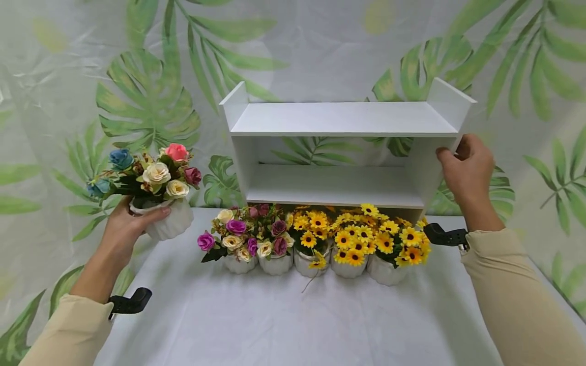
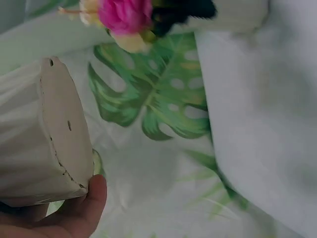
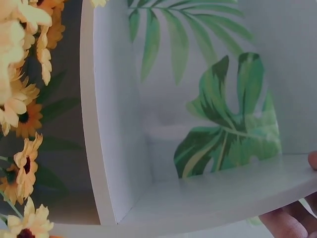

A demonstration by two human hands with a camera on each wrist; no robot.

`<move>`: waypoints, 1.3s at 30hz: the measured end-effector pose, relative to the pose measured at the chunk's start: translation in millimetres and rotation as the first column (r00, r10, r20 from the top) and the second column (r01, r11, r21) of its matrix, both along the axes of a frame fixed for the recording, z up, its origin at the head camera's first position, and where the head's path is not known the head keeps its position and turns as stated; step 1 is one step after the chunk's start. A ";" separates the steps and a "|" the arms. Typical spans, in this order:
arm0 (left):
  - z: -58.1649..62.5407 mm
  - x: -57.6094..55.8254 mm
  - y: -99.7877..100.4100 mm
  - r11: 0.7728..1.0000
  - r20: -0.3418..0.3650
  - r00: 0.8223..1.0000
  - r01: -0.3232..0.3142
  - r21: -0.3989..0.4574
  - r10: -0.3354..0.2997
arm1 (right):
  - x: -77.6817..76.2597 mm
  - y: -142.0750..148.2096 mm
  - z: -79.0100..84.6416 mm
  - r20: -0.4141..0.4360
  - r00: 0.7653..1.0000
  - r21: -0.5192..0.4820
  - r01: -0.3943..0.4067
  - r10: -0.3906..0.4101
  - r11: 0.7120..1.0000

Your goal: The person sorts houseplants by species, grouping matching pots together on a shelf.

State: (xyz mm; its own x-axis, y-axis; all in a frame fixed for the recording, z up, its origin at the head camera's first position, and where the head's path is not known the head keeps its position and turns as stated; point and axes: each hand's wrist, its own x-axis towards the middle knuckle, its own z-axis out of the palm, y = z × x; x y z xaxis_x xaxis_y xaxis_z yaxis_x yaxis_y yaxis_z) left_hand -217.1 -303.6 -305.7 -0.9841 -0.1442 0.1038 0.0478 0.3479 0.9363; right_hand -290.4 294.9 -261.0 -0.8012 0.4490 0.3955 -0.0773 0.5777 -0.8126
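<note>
My left hand (image 1: pixel 125 226) grips a white flower pot (image 1: pixel 176 221) of artificial roses (image 1: pixel 155 173) in blue, cream, pink and dark red, held up at the left. In the left wrist view the pot (image 2: pixel 29 144) is tilted and its flat base shows, with a fingertip at the base's edge. At the right, my right hand (image 1: pixel 469 175) pinches the side panel of a white shelf (image 1: pixel 334 119), thumb inside and fingers outside. The right wrist view shows the shelf's inner compartment (image 3: pixel 119 124) and those fingers (image 3: pixel 287 220) at the panel's edge.
A row of white pots stands on the white-covered table (image 1: pixel 274 325) before the shelf: purple and cream roses (image 1: pixel 235 234) at left, yellow sunflowers (image 1: pixel 357 239) at right. Behind hangs a leaf-patterned backdrop (image 1: pixel 320 46).
</note>
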 end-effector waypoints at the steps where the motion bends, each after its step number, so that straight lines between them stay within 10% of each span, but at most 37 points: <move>1: 4.7 1.6 2.8 1.000 -0.007 1.000 0.023 0.009 -0.023 | 0.1 0.0 0.2 0.006 1.000 0.003 -0.002 0.002 1.000; 12: 72.3 9.1 48.0 0.982 -0.087 0.979 0.187 0.040 -0.183 | -1.1 3.3 2.3 0.043 0.999 0.000 -0.006 0.006 1.000; 26: 145.3 12.1 129.9 0.968 -0.080 0.966 0.243 -0.058 -0.247 | 0.8 6.7 3.6 0.049 0.999 -0.002 -0.005 0.006 1.000; 39: 174.7 -12.0 191.0 0.952 -0.183 0.934 0.307 -0.020 -0.305 | -3.6 1.7 1.6 0.052 0.999 0.002 -0.013 0.013 1.000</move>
